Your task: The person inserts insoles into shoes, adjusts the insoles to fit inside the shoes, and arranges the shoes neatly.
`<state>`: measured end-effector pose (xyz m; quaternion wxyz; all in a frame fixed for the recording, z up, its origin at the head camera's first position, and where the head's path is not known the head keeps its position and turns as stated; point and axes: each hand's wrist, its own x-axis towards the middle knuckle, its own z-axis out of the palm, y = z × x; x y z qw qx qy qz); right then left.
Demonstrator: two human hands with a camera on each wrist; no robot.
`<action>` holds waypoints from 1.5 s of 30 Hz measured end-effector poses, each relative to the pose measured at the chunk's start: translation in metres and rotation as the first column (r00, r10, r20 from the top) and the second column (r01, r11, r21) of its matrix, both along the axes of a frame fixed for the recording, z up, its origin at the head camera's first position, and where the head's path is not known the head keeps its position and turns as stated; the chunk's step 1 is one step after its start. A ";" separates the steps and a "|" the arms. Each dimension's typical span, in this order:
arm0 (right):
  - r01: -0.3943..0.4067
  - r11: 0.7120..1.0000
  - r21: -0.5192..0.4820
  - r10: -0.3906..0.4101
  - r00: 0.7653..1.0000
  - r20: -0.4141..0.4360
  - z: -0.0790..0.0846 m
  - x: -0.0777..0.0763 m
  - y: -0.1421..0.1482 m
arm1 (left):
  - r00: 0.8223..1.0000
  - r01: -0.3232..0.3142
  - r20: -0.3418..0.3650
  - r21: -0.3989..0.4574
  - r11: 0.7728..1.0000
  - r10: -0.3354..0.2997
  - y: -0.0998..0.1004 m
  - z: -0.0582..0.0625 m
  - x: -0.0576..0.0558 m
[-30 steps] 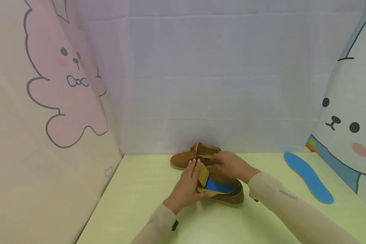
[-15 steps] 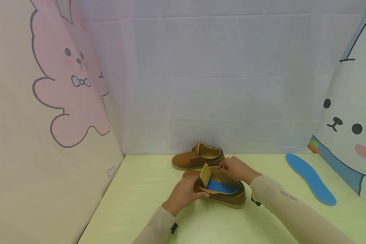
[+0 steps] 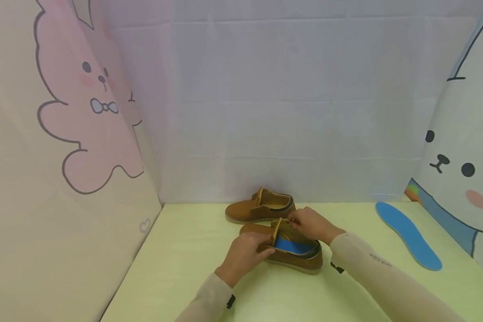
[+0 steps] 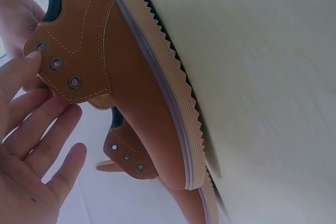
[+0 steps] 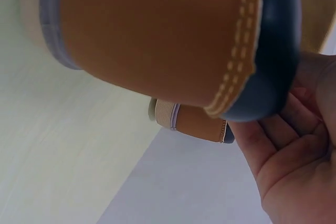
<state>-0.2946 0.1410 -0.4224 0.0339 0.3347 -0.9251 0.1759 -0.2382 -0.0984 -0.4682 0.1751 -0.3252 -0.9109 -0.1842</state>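
A brown lace-up shoe [image 3: 297,260], without laces, stands on the table with its toe to the left. A blue insole [image 3: 292,246] lies inside it, and its tan tongue [image 3: 276,230] sticks up. My left hand [image 3: 243,254] pinches the near eyelet flap [image 4: 65,74]; in the left wrist view the thumb lies by the eyelets and other fingers reach the flap's edge. At the far side of the opening, my right hand [image 3: 311,223] holds the other eyelet flap; its fingertips are partly hidden. The right wrist view shows the dark heel collar [image 5: 275,51] close by.
Behind stands a matching brown shoe [image 3: 239,211], near the white back curtain [image 3: 297,112]. A second blue insole [image 3: 410,236] lies flat at the right of the pale green table [image 3: 185,250]. Printed cloth walls bound both sides.
My right hand has drawn back from between the shoes to the near shoe's far flap. My left fingers have gone from lying straight over the shoe to pinching its near flap. The tongue stands more upright.
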 end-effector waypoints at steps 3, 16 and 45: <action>0.006 1.000 0.002 -0.006 1.000 0.000 -0.002 0.000 0.000 | 0.999 0.023 -0.039 -0.002 1.000 -0.023 0.001 0.000 -0.001; 0.086 0.996 -0.037 -0.086 0.996 -0.005 -0.006 0.007 -0.004 | 0.986 0.115 -0.127 0.029 0.993 -0.111 0.006 -0.003 -0.001; 0.358 0.919 -0.167 -0.288 0.896 0.338 0.004 0.038 -0.026 | 0.998 0.026 -0.063 0.045 0.999 -0.023 0.004 -0.006 -0.014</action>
